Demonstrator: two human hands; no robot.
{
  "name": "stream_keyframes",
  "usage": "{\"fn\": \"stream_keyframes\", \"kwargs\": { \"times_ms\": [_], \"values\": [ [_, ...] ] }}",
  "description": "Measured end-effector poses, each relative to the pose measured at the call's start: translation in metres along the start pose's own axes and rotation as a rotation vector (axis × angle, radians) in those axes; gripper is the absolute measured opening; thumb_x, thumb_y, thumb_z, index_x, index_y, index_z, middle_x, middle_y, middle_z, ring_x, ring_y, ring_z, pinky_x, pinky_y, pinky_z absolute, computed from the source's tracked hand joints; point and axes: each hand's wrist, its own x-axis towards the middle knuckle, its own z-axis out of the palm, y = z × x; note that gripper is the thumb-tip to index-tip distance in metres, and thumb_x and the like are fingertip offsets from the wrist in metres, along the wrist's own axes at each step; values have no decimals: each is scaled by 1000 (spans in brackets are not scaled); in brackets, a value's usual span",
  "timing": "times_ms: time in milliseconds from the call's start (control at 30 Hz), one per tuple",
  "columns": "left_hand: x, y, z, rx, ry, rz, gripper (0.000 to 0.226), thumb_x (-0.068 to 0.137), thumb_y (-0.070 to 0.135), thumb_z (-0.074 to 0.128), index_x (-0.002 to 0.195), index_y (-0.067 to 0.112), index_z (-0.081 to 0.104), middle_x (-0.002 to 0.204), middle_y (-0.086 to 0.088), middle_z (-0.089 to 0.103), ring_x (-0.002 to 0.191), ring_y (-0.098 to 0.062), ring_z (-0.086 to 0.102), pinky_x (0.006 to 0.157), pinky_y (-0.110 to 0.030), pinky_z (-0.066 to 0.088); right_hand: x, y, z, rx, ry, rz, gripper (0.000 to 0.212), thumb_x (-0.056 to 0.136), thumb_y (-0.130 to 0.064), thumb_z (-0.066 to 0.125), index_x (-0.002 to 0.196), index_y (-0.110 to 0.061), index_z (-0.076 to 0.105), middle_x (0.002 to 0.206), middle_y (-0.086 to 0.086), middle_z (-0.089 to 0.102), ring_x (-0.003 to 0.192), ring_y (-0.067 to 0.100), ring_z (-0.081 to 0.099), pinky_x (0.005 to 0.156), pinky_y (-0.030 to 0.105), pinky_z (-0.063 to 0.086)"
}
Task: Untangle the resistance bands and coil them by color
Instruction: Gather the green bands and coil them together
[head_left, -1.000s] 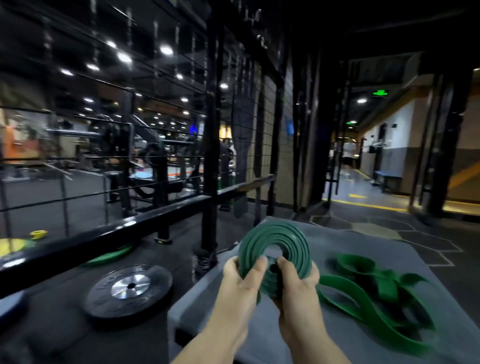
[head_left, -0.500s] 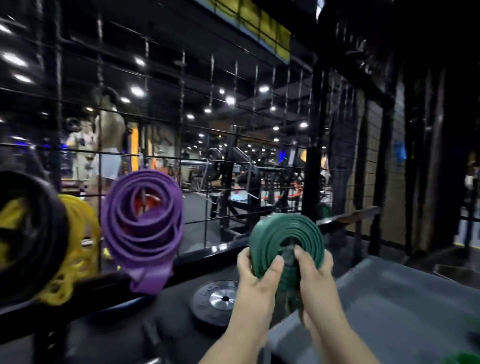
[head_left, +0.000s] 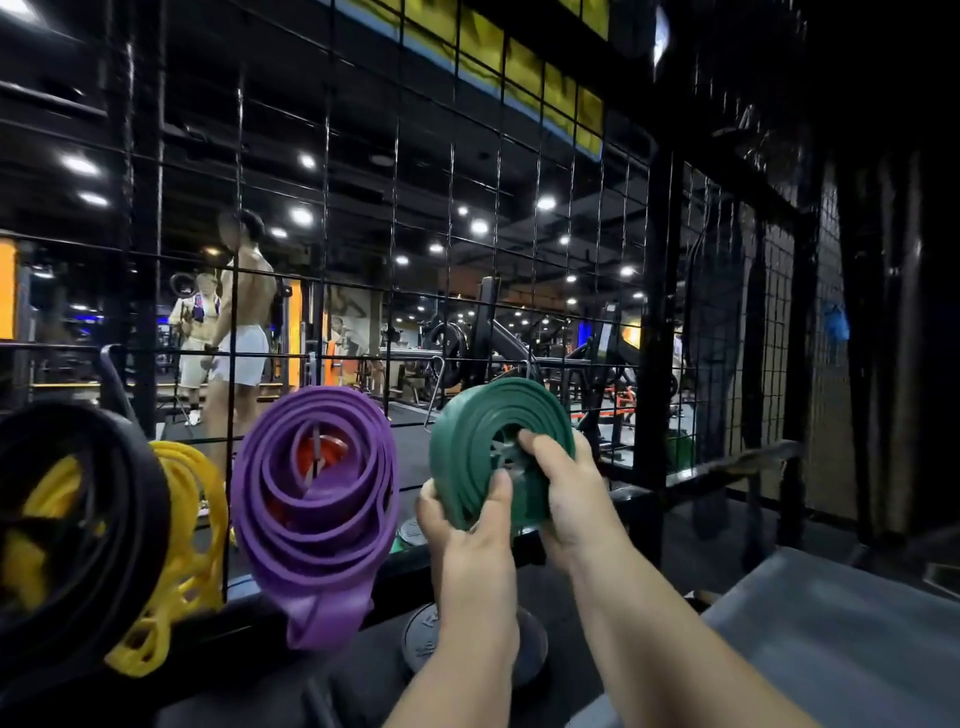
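Observation:
A coiled green band (head_left: 478, 431) is held up against the black wire grid (head_left: 395, 218), right of a purple coil (head_left: 317, 488) that hangs there. My left hand (head_left: 467, 525) grips the green coil's lower left edge, thumb across its front. My right hand (head_left: 566, 488) grips its right side, with a fingertip at the coil's centre hole. A metal hook (head_left: 435, 395) sticks out of the grid just left of the green coil's top. Further left hang a yellow coil (head_left: 182, 540) and a black coil (head_left: 104, 519).
A grey padded bench (head_left: 831, 623) lies at the lower right. A black weight plate (head_left: 431, 634) rests on the floor below my hands. A thick black post (head_left: 657, 332) stands right of the green coil. Two people stand beyond the grid at the left.
My view has swung left from the bench to the grid. Both hands have carried the green coil up and closer to the grid, beside the purple coil. The loose green bands have left the view.

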Motion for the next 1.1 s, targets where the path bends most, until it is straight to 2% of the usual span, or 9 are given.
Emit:
{"fn": "stream_keyframes", "kwargs": {
  "times_ms": [100, 200, 333, 500, 700, 833, 933, 1033, 1100],
  "values": [
    [11, -11, 1, -12, 96, 0, 36, 72, 37, 76, 92, 42, 48, 100, 6, 65, 78, -2, 65, 73, -29, 51, 11, -2, 9, 75, -64, 77, 15, 88, -5, 62, 99, -15, 62, 78, 7, 71, 72, 25, 67, 69, 40, 57],
    [16, -14, 5, -13, 178, 19, 31, 84, 23, 73, 90, 38, 47, 92, 6, 65, 68, 1, 64, 62, -22, 50, 19, 0, 14, 110, -96, 89, 16, 87, -3, 62, 101, -12, 63, 81, 9, 72, 70, 25, 68, 68, 38, 57],
    [22, -14, 6, 52, 151, 8, 33, 84, 32, 72, 91, 47, 43, 94, 11, 64, 83, -9, 63, 77, -34, 51, 28, 4, 16, 155, -118, 74, 15, 88, -3, 62, 101, -11, 63, 83, 11, 72, 71, 25, 69, 72, 40, 57],
    [23, -12, 8, 83, 155, -10, 32, 84, 34, 70, 91, 43, 41, 91, 13, 60, 77, -3, 59, 66, -27, 44, 36, 7, 15, 155, -151, 65, 18, 88, -2, 61, 103, -10, 62, 84, 11, 73, 73, 25, 70, 71, 39, 57],
    [29, -18, 6, 80, 114, -49, 41, 84, 38, 69, 110, 42, 38, 103, 9, 62, 91, -10, 62, 84, -37, 51, 42, 10, 11, 177, -162, 56, 26, 87, -1, 62, 112, -7, 61, 91, 14, 72, 79, 27, 70, 74, 42, 57],
    [33, -20, 8, 63, 122, -45, 35, 87, 33, 67, 108, 39, 40, 101, 7, 64, 92, -11, 62, 80, -31, 48, 46, 11, 9, 180, -193, 62, 24, 88, 0, 61, 111, -7, 62, 90, 13, 72, 79, 27, 71, 73, 42, 57],
    [34, -19, 6, 56, 145, -32, 32, 89, 32, 65, 112, 31, 43, 102, 4, 65, 90, -9, 62, 74, -24, 45, 50, 12, 11, 152, -212, 62, 24, 87, -1, 63, 109, -9, 62, 92, 13, 72, 83, 29, 70, 82, 46, 56],
    [36, -19, 4, 38, 185, -31, 40, 90, 36, 62, 120, 30, 37, 111, 5, 61, 87, -4, 58, 75, -23, 41, 52, 16, 15, 125, -234, 73, 35, 79, -4, 70, 113, -7, 61, 96, 15, 72, 88, 31, 69, 88, 48, 55],
    [35, -23, -1, 56, 185, -70, 53, 92, 35, 60, 137, 26, 32, 113, 7, 52, 91, -11, 55, 82, -26, 38, 53, 21, 18, 105, -238, 94, 50, 69, -11, 74, 116, -6, 61, 101, 17, 72, 94, 33, 69, 91, 50, 54]
  ]
}}
